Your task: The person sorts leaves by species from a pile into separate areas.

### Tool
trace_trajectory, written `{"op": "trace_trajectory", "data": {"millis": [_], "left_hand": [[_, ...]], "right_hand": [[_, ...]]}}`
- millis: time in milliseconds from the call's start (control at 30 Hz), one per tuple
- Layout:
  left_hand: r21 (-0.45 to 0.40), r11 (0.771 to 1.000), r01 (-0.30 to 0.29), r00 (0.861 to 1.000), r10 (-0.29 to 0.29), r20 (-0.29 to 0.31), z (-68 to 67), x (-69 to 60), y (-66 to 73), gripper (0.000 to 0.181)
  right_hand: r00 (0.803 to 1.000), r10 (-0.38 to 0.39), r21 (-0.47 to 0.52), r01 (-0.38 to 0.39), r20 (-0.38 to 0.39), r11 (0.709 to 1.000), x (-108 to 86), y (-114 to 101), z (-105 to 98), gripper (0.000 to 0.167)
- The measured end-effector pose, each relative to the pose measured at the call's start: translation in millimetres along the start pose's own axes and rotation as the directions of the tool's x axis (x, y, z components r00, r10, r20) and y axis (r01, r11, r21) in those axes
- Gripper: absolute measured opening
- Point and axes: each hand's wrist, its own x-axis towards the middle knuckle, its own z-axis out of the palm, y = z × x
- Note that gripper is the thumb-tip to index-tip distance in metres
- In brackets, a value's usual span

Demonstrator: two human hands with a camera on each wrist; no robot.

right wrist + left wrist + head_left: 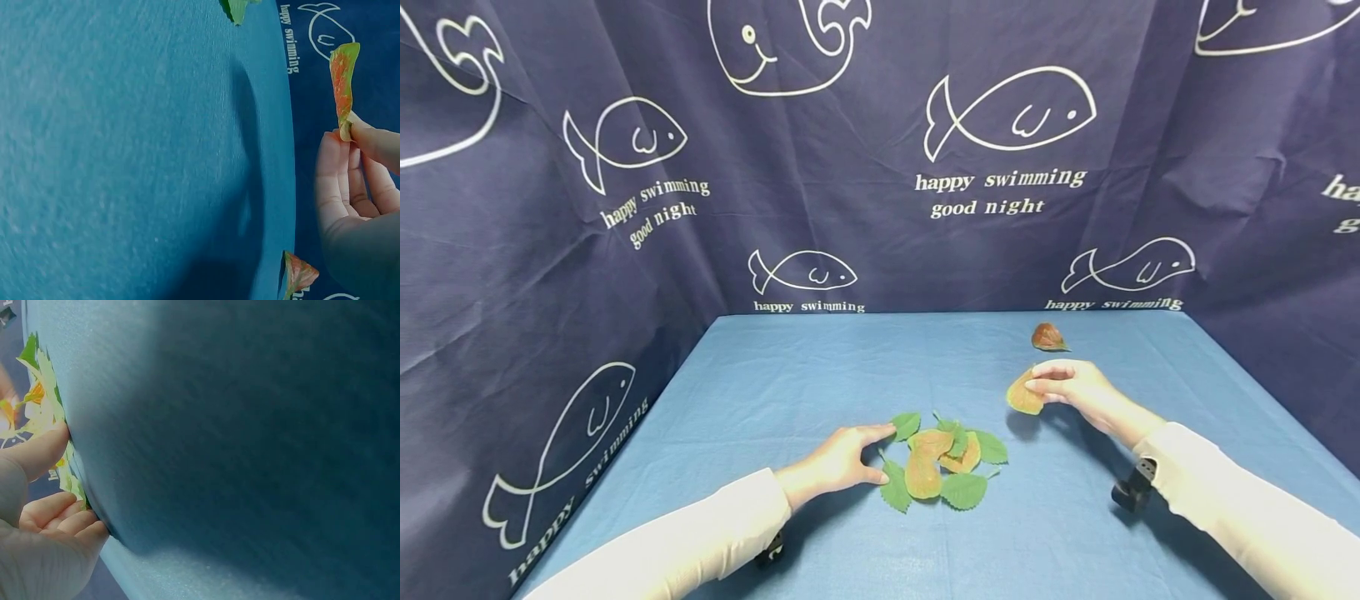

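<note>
My right hand [1086,396] pinches an orange-yellow leaf [1025,394] by its end, held above the table with a shadow below. In the right wrist view that leaf [344,81] shows red and green, between thumb and fingertips. My left hand [835,461] rests at the left side of a leaf arrangement, fingers and thumb spread apart. Its fingertips touch a green leaf [906,425] and its thumb touches another green leaf [895,487]. Orange-yellow leaves [923,477] overlap in the middle, with green leaves [964,491] around them.
A reddish-brown leaf [1048,337] lies alone near the back right of the blue cloth-covered table [820,358]. Dark blue curtains [880,167] with white fish drawings stand behind and at both sides. Both wrists carry small black cameras [1133,485].
</note>
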Motion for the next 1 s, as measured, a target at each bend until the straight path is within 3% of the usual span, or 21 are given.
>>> {"op": "trace_trajectory", "data": {"millis": [400, 1000], "left_hand": [[-0.005, 1.000, 0.006, 1.000, -0.006, -0.003, 0.4, 0.5, 0.5, 0.072], [-0.012, 1.000, 0.001, 1.000, -0.001, -0.002, 0.8, 0.2, -0.6, 0.071]], "right_hand": [[0.998, 0.008, 0.074, -0.003, -0.068, 0.997, 3.8, 1, -13, 0.011], [0.995, 0.039, 0.138, -0.026, -0.090, 0.990, 6.5, 7, -30, 0.014]]}}
